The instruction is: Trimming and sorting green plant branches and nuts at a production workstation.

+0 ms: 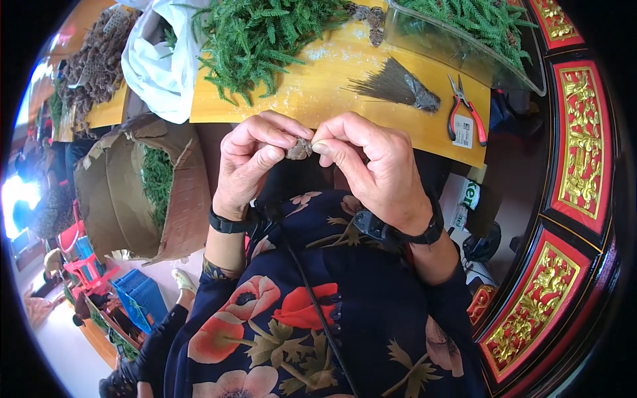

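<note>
A small brown pine cone point(298, 150) is pinched between the thumb and fingers of my left hand point(244, 159), just beyond my lap near the table's front edge. Thumb and forefinger of my right hand point(378, 162) are pressed together right at the cone's right side. Whether a thin wire lies between those right fingertips is too small to tell. On the table beyond my right hand lies a fanned bundle of thin dark wires point(391, 85). To the right of it rest needle-nose pliers point(467, 109) with red and black handles, partly open.
Green artificial sprigs point(259, 40) are heaped on the yellow table point(318, 86). A clear bin point(458, 50) of sprigs stands at the far right, several pine cones point(375, 20) beside it. Left are a white bag point(159, 73), an open cardboard box point(116, 192) and a blue crate point(141, 296).
</note>
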Motion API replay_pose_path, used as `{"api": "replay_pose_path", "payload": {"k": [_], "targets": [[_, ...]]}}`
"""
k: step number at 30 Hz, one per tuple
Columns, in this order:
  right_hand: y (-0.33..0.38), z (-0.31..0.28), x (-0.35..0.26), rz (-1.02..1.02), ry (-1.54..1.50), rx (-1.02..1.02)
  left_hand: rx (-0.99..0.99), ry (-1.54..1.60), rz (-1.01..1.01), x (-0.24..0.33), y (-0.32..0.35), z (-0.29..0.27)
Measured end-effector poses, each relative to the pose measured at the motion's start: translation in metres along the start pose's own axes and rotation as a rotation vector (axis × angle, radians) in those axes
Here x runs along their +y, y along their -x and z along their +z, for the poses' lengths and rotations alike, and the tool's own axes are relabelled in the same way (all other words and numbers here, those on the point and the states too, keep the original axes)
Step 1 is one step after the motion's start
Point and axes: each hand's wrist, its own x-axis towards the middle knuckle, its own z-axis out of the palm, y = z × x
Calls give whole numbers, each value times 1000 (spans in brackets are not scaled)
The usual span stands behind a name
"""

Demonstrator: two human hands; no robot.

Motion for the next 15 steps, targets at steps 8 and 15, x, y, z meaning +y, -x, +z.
{"api": "replay_pose_path", "payload": {"k": [8,15], "targets": [[0,-5,3,-23,41,-79,-105,-111,-55,8,-4,-8],[1,-8,2,-29,164,-104,-109,-136,-204,12,-3,3]]}}
